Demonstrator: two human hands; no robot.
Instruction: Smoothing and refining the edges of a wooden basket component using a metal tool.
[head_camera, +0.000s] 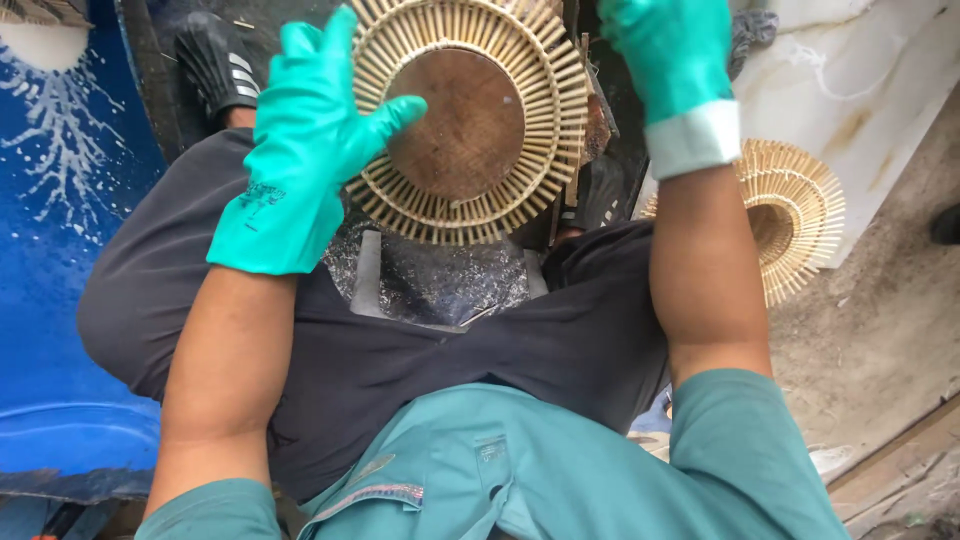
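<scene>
Nearest the camera: my teal shirt (560, 470) filled the bottom of the view, with my dark trousers (400, 340) just beyond it, knees spread.
Far left: a blue barrel (60, 250) splashed with white stood beside my left leg.
Left hand: my left hand (310, 150), in a green rubber glove, was spread wide, fingers up and thumb out, pressed against the left rim of the round woven disc (470, 120); it steadied rather than clasped.
Disc: it stood on edge between my knees, above a scuffed, flecked plate (430, 280), a flat brown centre ringed by pale radiating sticks.
Handling, as I judged it: light and fairly stiff at the centre, but the thin sticks looked brittle and springy, so the rim would bear only gentle pressure; the firm brown middle or both opposite edges seemed the safest hold.
Right hand: my right hand (670, 50), gloved too, was above the disc's upper right edge; I could not tell how far it was closed or what it held.
Right: a second stick-rimmed disc (790, 210) lay behind my right forearm.
</scene>
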